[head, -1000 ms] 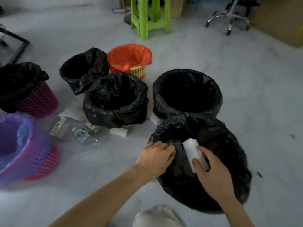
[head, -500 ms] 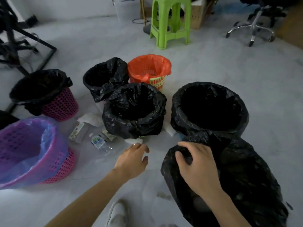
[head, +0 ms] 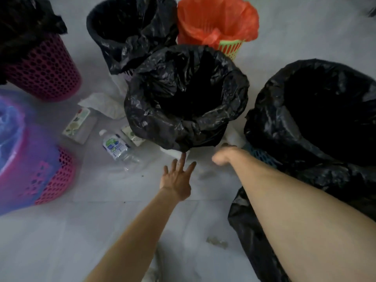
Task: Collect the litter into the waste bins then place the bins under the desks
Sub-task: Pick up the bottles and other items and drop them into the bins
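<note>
Showing straight, spread fingers (head: pixel 173 165), the left grip (head: pixel 177 180) is wide and holds nothing; its middle fingertip is at white litter (head: pixel 173 153) on the floor (head: pixel 101 231), mostly hidden beneath the black-lined centre bin (head: pixel 183 127). The right grip (head: pixel 221 157) is blurred: wide or narrow cannot be told. A bottle (head: pixel 117 147) lies just left.

The left arm (head: pixel 136 235) reached straight forward, its left hand (head: pixel 177 179) flat with fingers spread and straight, while the right arm (head: pixel 284 200) stretched out alongside, the right hand (head: pixel 222 156) bent down at the wrist (too blurred to read its fingers).
</note>
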`<act>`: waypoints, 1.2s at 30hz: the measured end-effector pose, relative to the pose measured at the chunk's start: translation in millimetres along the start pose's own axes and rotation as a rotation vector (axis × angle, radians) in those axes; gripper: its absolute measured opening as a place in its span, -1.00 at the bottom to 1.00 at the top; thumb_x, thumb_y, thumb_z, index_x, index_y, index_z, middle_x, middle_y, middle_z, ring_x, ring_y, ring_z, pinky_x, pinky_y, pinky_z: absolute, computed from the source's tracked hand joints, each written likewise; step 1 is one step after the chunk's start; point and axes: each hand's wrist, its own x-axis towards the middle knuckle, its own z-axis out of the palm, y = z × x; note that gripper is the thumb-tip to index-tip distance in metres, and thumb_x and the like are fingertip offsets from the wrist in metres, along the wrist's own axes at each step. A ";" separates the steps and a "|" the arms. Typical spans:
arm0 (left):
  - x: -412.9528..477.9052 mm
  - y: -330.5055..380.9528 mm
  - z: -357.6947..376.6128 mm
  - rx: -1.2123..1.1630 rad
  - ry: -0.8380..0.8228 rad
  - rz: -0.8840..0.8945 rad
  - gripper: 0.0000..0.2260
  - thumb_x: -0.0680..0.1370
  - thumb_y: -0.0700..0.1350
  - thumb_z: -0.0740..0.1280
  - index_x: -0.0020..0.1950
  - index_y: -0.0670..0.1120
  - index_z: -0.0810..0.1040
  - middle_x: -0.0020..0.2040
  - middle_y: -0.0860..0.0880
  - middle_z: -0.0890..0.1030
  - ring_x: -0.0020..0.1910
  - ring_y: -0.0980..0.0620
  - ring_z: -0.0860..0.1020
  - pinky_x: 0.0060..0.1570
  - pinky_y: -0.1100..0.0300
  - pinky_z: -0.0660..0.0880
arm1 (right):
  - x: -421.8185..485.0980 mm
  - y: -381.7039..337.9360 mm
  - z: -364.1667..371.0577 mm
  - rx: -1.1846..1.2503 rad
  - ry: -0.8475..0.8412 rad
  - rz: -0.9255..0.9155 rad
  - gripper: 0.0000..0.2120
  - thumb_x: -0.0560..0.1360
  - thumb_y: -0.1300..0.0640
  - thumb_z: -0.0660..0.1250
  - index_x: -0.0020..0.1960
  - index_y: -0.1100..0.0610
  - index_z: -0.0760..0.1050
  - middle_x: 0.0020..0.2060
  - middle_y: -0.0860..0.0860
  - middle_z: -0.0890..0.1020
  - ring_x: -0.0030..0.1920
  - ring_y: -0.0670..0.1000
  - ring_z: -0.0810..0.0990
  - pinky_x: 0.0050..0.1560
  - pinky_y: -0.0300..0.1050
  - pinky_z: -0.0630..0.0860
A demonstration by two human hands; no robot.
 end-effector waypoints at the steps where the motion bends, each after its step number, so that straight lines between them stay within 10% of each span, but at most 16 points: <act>1: 3.3 -1.3 0.9 0.006 0.008 0.004 -0.28 0.59 -0.05 0.23 0.61 0.17 -0.14 0.61 -0.06 -0.31 0.60 -0.16 -0.09 0.51 -0.19 0.06 | 10.3 3.4 6.7 0.062 0.038 0.061 -0.39 0.61 -0.01 0.16 0.58 0.16 0.08 0.50 0.17 0.23 0.48 0.22 0.24 0.34 0.06 0.33; 7: 22.3 -20.1 4.9 0.075 0.044 -0.018 -0.21 0.57 -0.05 0.25 0.62 0.07 -0.23 0.63 -0.10 -0.15 0.60 -0.17 -0.10 0.54 -0.19 -0.04 | 50.4 7.6 25.5 0.241 0.195 0.157 -0.22 0.65 -0.02 0.15 0.61 0.07 -0.33 0.60 0.03 -0.27 0.60 0.22 -0.17 0.52 0.20 0.04; 14: 6.8 -11.0 6.7 0.044 0.109 -0.067 -0.25 0.54 -0.04 0.29 0.61 -0.14 -0.04 0.55 -0.14 0.08 0.41 -0.21 0.23 0.38 -0.02 0.30 | 58.7 11.5 35.7 0.173 0.303 0.224 -0.12 0.58 -0.10 0.23 0.61 0.15 -0.28 0.60 0.13 -0.04 0.58 0.21 -0.03 0.47 0.16 0.18; 20: -27.7 -4.5 9.7 -0.026 0.007 -0.183 -0.60 0.59 -0.05 0.21 0.41 -0.14 0.34 0.36 -0.13 0.30 0.24 -0.17 0.36 0.17 0.04 0.41 | 48.7 6.7 37.0 0.163 0.375 0.257 -0.44 0.51 -0.05 0.29 0.44 0.15 0.34 0.51 0.18 0.20 0.45 0.20 0.30 0.22 0.03 0.45; 25: -41.6 -18.8 18.6 -0.081 -0.056 -0.271 -0.66 0.62 -0.09 0.20 0.40 -0.08 0.38 0.35 -0.12 0.34 0.25 -0.18 0.40 0.15 0.03 0.42 | 45.6 6.7 34.3 0.117 0.259 0.211 -0.39 0.58 -0.02 0.22 0.56 0.11 0.14 0.60 0.17 -0.14 0.49 0.23 0.28 0.25 0.01 0.42; 32: -63.9 -34.9 9.2 -0.324 -0.032 -0.351 -0.71 0.56 -0.23 0.22 0.28 -0.06 0.42 0.37 -0.19 0.26 0.20 -0.26 0.38 0.06 -0.08 0.50 | 36.4 -3.1 39.7 0.152 0.402 0.238 -0.44 0.54 0.01 0.32 0.46 0.11 0.21 0.38 0.16 0.39 0.30 0.16 0.49 -0.05 -0.04 0.45; 36: -77.1 -39.2 -4.0 -0.364 0.023 -0.384 -0.77 0.55 -0.21 0.26 0.20 -0.05 0.47 0.31 -0.17 0.30 0.18 -0.25 0.39 -0.01 -0.05 0.48 | 32.8 -2.7 47.5 0.141 0.356 0.242 -0.25 0.53 0.09 0.32 0.57 0.08 -0.02 0.55 0.23 0.07 0.50 0.22 0.23 0.20 0.01 0.47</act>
